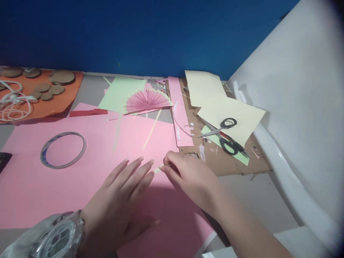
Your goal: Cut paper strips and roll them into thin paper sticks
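My left hand [122, 200] lies flat with fingers stretched out on a large pink paper sheet [53, 182]; a watch [57, 236] is on that wrist. My right hand [188, 175] is closed in a pinch on a thin pale yellow paper strip [158, 168] at the sheet's right edge, just right of my left fingertips. A ring of tape [63, 149] lies on the pink sheet to the left. A folded pink paper fan [146, 100] rests farther back.
Black-handled scissors [223, 134] lie on pale yellow paper [231, 114] over brown cardboard [231, 161] at the right. Orange paper with brown cardboard discs [57, 77] and a white cable [12, 102] sit far left. A blue wall runs behind; a white curved surface [295, 107] rises at right.
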{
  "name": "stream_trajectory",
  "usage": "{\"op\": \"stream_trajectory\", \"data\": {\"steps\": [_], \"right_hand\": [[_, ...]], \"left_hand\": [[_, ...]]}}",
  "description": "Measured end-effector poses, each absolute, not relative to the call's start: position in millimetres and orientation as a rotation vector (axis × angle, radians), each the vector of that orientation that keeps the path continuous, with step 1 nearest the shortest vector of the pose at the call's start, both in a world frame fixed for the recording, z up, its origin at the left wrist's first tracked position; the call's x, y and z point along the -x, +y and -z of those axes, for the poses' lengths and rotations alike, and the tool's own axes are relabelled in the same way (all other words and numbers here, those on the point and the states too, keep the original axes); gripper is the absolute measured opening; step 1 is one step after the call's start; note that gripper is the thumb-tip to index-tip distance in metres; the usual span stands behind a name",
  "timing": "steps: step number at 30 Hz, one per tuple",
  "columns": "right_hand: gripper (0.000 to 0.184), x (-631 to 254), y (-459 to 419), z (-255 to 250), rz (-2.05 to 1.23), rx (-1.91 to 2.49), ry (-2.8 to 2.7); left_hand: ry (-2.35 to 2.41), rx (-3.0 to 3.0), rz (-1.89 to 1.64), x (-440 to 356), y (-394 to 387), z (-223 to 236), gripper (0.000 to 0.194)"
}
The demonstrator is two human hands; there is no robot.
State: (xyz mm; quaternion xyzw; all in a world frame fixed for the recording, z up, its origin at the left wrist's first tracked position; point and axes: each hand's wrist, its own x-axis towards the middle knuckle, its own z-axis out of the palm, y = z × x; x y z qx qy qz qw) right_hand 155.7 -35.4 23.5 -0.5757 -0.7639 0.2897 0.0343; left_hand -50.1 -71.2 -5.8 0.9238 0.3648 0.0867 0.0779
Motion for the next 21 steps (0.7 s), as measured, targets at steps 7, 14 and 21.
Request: {"op": "stream_trajectory", "data": {"steps": [7,14,21], "right_hand": [[0.02,-154.0,-37.2,-18.2,-0.879,1.755,-2.323],[0.018,-159.3,-37.4,-16.4,-0.868,1.805,-2.265],[0.018,-160.7,-36.0,-16.3,-0.829,1.867,-2.294]], "left_hand": [[1.132,-2.725,-0.081,46.4,-69.8,11.2,0.082],[1.11,-2.742,-0.085,48.4,-69.5,12.3,0.078],[1.111,-2.731,-0.06,49.5,-70.0,14.3,0.077]]}}
